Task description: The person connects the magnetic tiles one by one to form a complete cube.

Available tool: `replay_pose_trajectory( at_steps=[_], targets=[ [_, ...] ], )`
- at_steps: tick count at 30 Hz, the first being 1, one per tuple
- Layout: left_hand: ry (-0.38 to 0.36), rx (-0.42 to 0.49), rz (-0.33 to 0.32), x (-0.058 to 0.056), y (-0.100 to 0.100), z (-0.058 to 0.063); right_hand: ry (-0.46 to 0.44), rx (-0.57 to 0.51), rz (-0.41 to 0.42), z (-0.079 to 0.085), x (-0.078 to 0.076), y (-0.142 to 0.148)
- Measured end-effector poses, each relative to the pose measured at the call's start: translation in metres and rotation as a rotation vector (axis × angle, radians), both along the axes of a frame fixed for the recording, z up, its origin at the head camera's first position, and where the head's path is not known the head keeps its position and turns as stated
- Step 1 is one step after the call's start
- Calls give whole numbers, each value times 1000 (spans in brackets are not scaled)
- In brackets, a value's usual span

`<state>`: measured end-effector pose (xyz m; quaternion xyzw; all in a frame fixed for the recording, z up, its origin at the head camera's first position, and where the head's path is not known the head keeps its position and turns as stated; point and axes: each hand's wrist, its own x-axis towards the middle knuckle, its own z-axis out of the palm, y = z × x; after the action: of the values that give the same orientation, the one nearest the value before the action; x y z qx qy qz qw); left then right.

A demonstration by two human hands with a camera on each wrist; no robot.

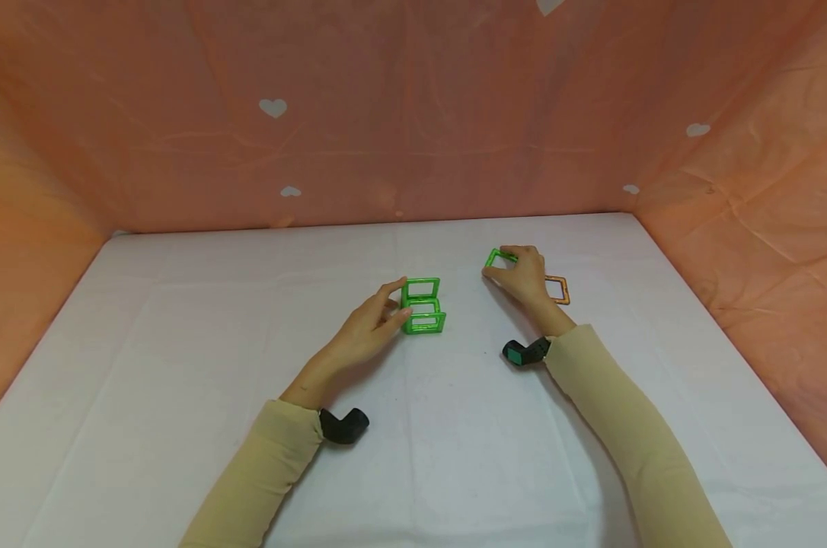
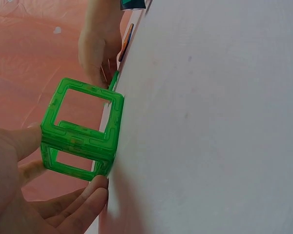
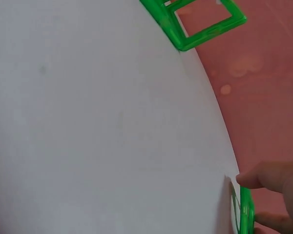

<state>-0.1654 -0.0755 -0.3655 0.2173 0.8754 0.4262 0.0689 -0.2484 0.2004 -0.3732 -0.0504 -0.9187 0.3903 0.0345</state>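
My left hand (image 1: 360, 332) holds the left side of a green magnetic-tile structure (image 2: 78, 141), thumb and fingers spread along it. Square open frames make up the structure, joined at their edges, with some panels standing upright. Farther back and to the right, my right hand (image 1: 525, 278) pinches a loose green square magnetic tile (image 3: 246, 212) between thumb and fingers. That tile is tilted up from the white surface in the right wrist view, and the hand hides part of it in the head view. An orange square tile (image 1: 565, 291) lies just right of the right hand, partly covered by it.
A white cloth-covered table (image 1: 201, 342) spreads under both arms. Orange-pink fabric (image 1: 400, 114) with pale hearts hangs behind it and along both sides. Each wrist carries a small black camera, one at the left wrist (image 1: 345, 428) and one at the right.
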Motion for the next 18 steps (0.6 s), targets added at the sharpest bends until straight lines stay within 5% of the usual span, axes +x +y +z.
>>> replay_pose_trajectory(
  at_steps=[18],
  targets=[
    [3, 3, -5, 1, 0, 0, 40, -309, 50, 2, 8, -1]
  ],
)
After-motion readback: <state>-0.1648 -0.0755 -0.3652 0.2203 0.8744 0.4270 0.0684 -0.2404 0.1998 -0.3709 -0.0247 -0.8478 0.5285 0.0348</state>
